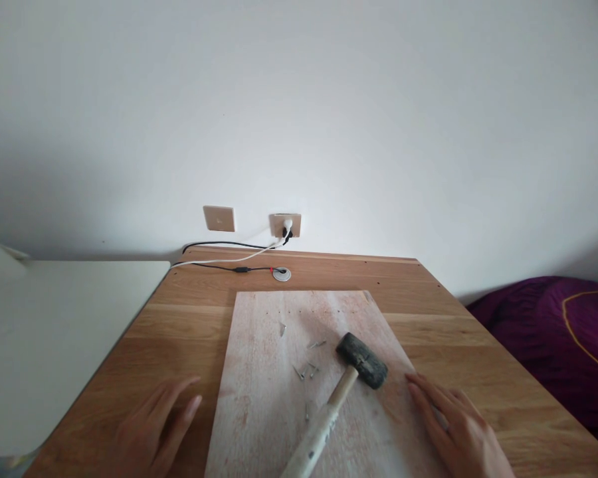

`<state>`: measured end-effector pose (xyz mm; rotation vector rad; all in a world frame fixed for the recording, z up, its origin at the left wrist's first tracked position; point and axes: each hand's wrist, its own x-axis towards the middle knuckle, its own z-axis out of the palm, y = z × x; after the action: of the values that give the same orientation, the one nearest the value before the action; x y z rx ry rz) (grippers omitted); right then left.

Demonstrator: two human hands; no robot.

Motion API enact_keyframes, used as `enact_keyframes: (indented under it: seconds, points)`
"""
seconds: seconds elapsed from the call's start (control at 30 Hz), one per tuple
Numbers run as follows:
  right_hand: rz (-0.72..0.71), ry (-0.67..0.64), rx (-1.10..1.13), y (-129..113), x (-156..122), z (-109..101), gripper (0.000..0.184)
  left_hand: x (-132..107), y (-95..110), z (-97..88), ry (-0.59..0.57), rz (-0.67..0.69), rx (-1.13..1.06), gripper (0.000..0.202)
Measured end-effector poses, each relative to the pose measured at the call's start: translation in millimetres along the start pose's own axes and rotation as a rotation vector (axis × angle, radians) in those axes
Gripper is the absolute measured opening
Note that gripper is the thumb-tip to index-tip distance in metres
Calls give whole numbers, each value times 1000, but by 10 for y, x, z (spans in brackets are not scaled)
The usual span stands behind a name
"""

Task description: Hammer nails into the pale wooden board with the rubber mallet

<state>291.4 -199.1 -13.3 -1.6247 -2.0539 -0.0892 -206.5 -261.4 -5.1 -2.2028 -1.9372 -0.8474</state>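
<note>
Presently, left hand (152, 425) flat, open on table (189, 318), right hand (453, 431) open, resting on board (264, 398) edge, mallet (346, 388) and nails (306, 368) between, nothing gripped.

We can't read any txt, brand or no. here; dark marks on the mallet handle (319, 431) are too blurred to make out.

Pale wooden board (259, 405), flat on the table (189, 312), long side running away from the viewer, surface scuffed and faintly reddish. Rubber mallet (343, 390) lying on its side across the board's right half: black head (361, 360) toward the far right, light wooden handle (319, 428) slanting down to the near edge, speckled with dark marks. Small loose nails (306, 369) scattered just left of the head, one more a little farther up the board.
</note>
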Motion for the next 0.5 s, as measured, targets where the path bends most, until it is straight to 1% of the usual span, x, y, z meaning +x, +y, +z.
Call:
enact_keyframes:
  seconds: [0.07, 0.13, 0.17, 0.33, 0.47, 0.5]
  points:
    - [-37, 16, -14, -77, -11, 25, 53, -91, -69, -17, -57, 4, -31, 32]
    - [-49, 16, -15, -208, -9, 66, 50, -173, -149, -30, -113, 15, -66, 29]
    - [-55, 11, -8, -288, -1, 92, 49, -210, -196, -38, -120, 6, -73, 29]
    - [-130, -22, 66, -731, 59, 266, 42, -354, -471, -128, -50, -80, -38, 29]
    - [-165, -52, 106, -1079, 114, 385, 36, -432, -658, -251, 26, -236, 7, 36]
    - [-195, -88, 109, -1168, 135, 399, 34, -448, -706, -279, 48, -262, 6, 37]
